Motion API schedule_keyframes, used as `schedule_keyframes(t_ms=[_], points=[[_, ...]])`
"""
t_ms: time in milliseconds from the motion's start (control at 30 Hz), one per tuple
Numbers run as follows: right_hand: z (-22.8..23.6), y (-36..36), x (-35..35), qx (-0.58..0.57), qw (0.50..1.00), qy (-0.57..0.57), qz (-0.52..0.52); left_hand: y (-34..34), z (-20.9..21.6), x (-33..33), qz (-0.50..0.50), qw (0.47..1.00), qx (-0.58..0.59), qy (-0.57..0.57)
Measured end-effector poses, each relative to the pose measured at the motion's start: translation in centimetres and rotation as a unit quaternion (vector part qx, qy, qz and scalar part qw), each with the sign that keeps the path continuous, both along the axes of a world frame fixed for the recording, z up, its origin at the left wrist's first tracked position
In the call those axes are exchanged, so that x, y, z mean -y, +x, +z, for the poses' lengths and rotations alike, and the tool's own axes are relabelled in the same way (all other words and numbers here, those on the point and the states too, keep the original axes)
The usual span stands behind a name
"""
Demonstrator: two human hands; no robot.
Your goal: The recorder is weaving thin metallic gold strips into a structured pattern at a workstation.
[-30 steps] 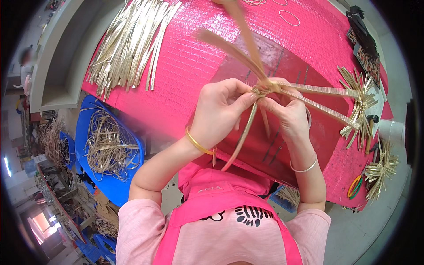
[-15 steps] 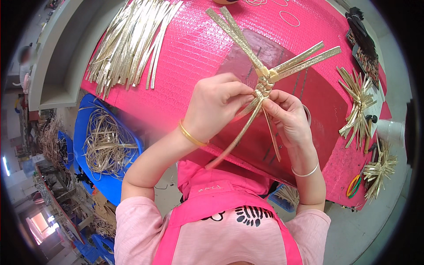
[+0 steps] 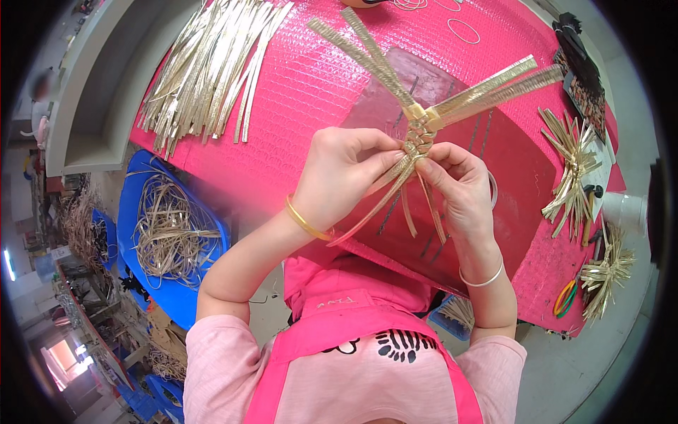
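Between my two hands is a braided piece of gold strips [image 3: 422, 131], held above a dark red board [image 3: 494, 205]. Two pairs of flat strips spread from its far end, one to the left and one to the right. Loose strip ends hang below the braid toward me. My left hand [image 3: 353, 166] pinches the braid's left side between thumb and fingertips. From the right, my right hand [image 3: 455, 180] grips the lower braid with thumb and bent fingers. The exact strips under the fingertips are partly hidden.
A pile of gold strips [image 3: 205, 71] lies on the pink table cover [image 3: 282, 127]. Left of the table, a blue bin [image 3: 131, 205] holds tangled strips. Gold bundles [image 3: 572, 166], a hammer [image 3: 590, 212] and coloured bands [image 3: 565, 298] lie along the right edge.
The far strips have swung and spread wider as the braid tilted. Another strip end now hangs down between my hands, and the left trailing strip has shifted. Both hands keep their grip.
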State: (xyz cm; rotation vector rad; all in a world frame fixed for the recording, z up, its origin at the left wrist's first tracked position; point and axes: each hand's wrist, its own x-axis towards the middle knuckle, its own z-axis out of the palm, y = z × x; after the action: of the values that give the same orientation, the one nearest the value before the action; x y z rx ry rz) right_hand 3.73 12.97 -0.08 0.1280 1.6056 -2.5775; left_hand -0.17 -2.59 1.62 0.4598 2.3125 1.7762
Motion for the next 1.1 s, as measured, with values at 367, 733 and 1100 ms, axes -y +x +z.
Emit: schedule_keyframes(t_ms=[367, 733, 1100], points=[[0.6, -0.4, -0.6, -0.075, 0.949, 0.304, -0.04, -0.6, -0.2, -0.2, -0.057, 0.998, 0.004, -0.017], [0.8, -0.7, 1.1, -0.174, 0.884, 0.405, -0.154, -1.7, 0.9, -0.7, -0.045, 0.953, 0.273, 0.12], [1.1, -1.8, -1.7, 0.058, 0.998, 0.034, -0.004, -1.5, 0.9, -1.6, -0.019, 0.976, 0.13, 0.171]])
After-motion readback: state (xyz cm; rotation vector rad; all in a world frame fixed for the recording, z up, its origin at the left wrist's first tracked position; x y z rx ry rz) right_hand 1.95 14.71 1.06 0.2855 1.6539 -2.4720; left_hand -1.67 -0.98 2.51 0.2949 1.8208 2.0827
